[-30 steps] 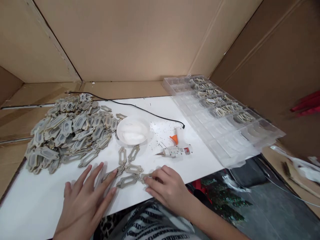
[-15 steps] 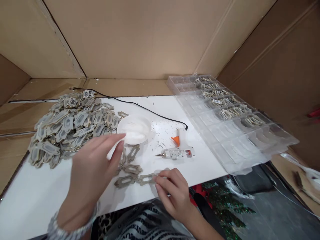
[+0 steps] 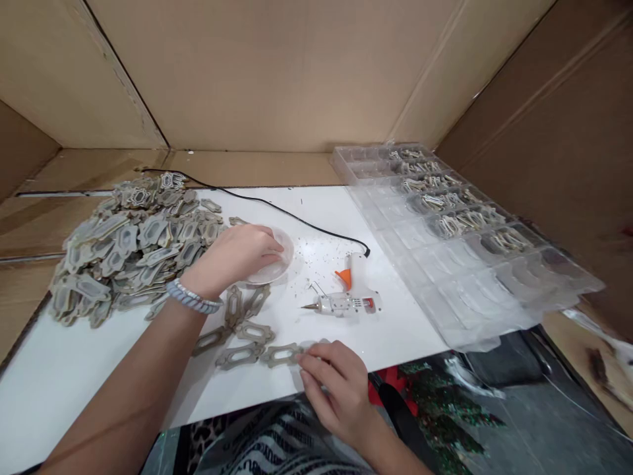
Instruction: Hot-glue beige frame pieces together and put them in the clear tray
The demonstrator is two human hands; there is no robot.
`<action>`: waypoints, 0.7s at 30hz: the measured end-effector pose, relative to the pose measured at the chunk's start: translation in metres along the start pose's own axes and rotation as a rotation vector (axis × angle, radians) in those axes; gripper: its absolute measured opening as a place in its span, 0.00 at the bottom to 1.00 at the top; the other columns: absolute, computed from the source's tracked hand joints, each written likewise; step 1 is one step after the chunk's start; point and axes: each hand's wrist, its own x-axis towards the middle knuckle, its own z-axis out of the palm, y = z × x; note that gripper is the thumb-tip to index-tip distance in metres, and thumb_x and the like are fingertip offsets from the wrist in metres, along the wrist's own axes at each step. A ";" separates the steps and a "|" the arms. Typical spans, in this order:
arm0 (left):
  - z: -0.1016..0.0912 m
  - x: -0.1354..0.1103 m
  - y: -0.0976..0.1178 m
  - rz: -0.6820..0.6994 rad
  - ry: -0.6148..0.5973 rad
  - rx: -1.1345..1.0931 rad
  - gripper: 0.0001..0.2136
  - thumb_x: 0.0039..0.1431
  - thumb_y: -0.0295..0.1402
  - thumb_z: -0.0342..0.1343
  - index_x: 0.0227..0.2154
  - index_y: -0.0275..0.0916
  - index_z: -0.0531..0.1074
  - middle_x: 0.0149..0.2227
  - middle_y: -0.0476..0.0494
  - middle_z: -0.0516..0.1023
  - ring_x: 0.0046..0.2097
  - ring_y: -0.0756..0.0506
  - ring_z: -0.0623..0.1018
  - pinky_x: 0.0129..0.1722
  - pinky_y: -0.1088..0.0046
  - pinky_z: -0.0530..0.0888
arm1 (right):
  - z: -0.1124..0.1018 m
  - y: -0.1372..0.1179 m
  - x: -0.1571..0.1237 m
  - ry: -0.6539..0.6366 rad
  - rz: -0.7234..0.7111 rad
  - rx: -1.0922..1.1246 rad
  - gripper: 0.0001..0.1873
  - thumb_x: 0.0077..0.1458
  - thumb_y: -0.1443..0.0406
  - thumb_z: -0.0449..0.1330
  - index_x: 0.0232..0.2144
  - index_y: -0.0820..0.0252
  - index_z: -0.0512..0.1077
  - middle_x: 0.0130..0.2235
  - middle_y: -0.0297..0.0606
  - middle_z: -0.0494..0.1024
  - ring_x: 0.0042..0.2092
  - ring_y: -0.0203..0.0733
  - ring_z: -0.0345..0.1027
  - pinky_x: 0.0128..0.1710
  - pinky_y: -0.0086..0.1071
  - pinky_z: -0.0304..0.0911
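My left hand reaches over the shallow white bowl, its fingers pinched together down inside. What they hold, if anything, is hidden. At the front of the white board, my right hand pinches the right end of a grey oblong frame piece with an open slot in its middle. That piece lies at the right end of a cluster of similar frame pieces, several of them touching. Just beyond my right hand, a clear glue gun with an orange trigger rests on its side, nozzle pointing left.
A large heap of grey frame pieces covers the left of the white board. Clear compartment trays at the right hold several small parts. A black cable crosses the back, and cardboard walls enclose the place.
My left hand has moved forward and right, from in front of the bowl to inside it. My right hand stays at the same frame piece. The view has shifted slightly.
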 end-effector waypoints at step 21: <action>-0.008 -0.075 0.029 -0.587 0.606 -1.334 0.16 0.40 0.42 0.73 0.30 0.37 0.82 0.32 0.43 0.83 0.31 0.50 0.76 0.30 0.77 0.74 | -0.002 -0.018 0.050 0.133 0.126 0.233 0.11 0.61 0.75 0.58 0.40 0.59 0.76 0.34 0.38 0.82 0.35 0.39 0.76 0.36 0.32 0.73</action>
